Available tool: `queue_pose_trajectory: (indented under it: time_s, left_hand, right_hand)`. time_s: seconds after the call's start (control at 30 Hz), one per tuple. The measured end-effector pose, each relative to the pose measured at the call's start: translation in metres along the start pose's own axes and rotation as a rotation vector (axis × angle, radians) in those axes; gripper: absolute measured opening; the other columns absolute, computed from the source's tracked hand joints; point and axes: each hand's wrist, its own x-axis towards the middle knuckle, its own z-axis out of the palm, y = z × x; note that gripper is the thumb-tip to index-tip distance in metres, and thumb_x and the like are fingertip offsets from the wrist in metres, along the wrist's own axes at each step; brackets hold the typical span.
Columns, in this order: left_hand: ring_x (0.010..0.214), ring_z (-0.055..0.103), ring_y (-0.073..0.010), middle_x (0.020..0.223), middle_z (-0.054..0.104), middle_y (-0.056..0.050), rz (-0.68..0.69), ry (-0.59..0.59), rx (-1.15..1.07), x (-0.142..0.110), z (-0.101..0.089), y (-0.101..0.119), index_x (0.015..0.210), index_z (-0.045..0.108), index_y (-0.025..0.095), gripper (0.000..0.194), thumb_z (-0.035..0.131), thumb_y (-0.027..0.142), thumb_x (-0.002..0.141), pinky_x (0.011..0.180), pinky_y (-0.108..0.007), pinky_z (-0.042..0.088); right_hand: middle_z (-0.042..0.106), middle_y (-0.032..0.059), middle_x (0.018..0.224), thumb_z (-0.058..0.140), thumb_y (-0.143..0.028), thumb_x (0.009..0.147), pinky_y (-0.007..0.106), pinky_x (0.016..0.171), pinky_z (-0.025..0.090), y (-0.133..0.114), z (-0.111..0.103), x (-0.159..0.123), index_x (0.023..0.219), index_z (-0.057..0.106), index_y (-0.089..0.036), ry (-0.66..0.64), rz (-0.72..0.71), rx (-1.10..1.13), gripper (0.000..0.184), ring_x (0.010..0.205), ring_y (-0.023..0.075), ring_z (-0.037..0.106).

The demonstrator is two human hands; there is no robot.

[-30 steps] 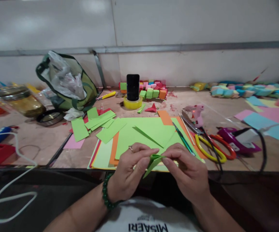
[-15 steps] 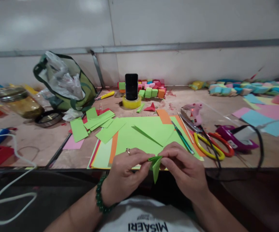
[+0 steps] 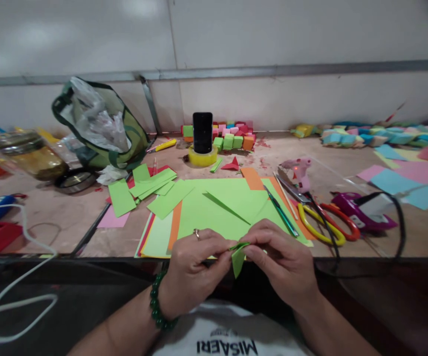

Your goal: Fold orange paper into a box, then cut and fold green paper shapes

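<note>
Between my two hands is a small piece of folded green paper (image 3: 238, 262), with a pointed flap hanging down. My left hand (image 3: 199, 262), with a ring and a green bead bracelet at the wrist, pinches its left side. The thumb and fingers of my right hand (image 3: 282, 262) are closed on its right side. Both hands are over the table's front edge, just in front of a stack of coloured sheets (image 3: 217, 198) with green on top. The fingertips partly hide the upper folds.
Green paper strips (image 3: 120, 198) lie to the left. A green craft knife (image 3: 282, 213), scissors (image 3: 323, 230) and a pink glue gun (image 3: 301, 173) are at the right. Behind, a phone (image 3: 202, 132) stands on a yellow tape roll (image 3: 202, 157) before coloured paper cubes (image 3: 233, 142).
The folded green paper has turned slightly between my fingers, and its hanging flap now looks broader and a bit shorter. Both hands stay in nearly the same place.
</note>
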Motion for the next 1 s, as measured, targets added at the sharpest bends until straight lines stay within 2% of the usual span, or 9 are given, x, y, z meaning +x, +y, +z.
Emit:
queue_pose_trajectory:
  time_s: [0.2, 0.5, 0.73, 0.83, 1.0]
  left_hand:
    - [0.062, 0.063, -0.012, 0.067, 0.068, -0.008, -0.014, -0.016, -0.043, 0.0, 0.002, 0.003, 0.084, 0.074, 0.009, 0.013, 0.062, 0.006, 0.079, 0.059, -0.02, 0.048]
    - [0.073, 0.064, -0.0136, 0.078, 0.07, -0.007, -0.052, -0.111, -0.083, -0.001, 0.003, 0.0, 0.099, 0.072, 0.015, 0.023, 0.057, 0.007, 0.084, 0.068, -0.023, 0.05]
    - [0.068, 0.063, -0.0127, 0.073, 0.07, -0.005, -0.075, -0.114, -0.068, 0.002, 0.004, 0.002, 0.091, 0.073, 0.016, 0.02, 0.055, 0.009, 0.085, 0.068, -0.023, 0.048]
    - [0.07, 0.063, -0.0138, 0.076, 0.07, -0.006, -0.099, -0.145, -0.1, 0.001, 0.003, 0.004, 0.093, 0.072, 0.015, 0.019, 0.056, 0.01, 0.083, 0.067, -0.024, 0.048]
    - [0.072, 0.062, -0.0143, 0.078, 0.069, -0.007, -0.035, -0.132, -0.064, 0.001, 0.003, 0.004, 0.092, 0.07, 0.014, 0.02, 0.053, 0.008, 0.085, 0.068, -0.024, 0.049]
  right_hand:
    - [0.054, -0.0016, 0.074, 0.065, -0.017, 0.082, 0.024, 0.061, 0.043, -0.001, 0.003, 0.001, 0.08, 0.06, -0.021, 0.005, 0.015, 0.059, 0.006, 0.069, 0.0117, 0.053]
    - [0.051, -0.0032, 0.071, 0.063, -0.02, 0.084, 0.024, 0.06, 0.04, 0.002, 0.006, 0.0, 0.075, 0.056, -0.021, 0.062, 0.089, 0.044, 0.011, 0.067, 0.0106, 0.05]
    - [0.05, -0.0032, 0.067, 0.064, -0.021, 0.083, 0.024, 0.056, 0.04, 0.002, 0.008, 0.002, 0.071, 0.055, -0.02, 0.092, 0.084, 0.028, 0.014, 0.062, 0.0111, 0.05]
    - [0.05, -0.0029, 0.065, 0.064, -0.022, 0.082, 0.024, 0.054, 0.04, -0.001, 0.01, 0.003, 0.069, 0.056, -0.02, 0.118, 0.091, 0.015, 0.015, 0.06, 0.0112, 0.049]
    - [0.049, -0.0028, 0.065, 0.064, -0.022, 0.083, 0.024, 0.054, 0.04, 0.002, 0.012, 0.001, 0.069, 0.055, -0.02, 0.146, 0.104, 0.014, 0.016, 0.06, 0.011, 0.048]
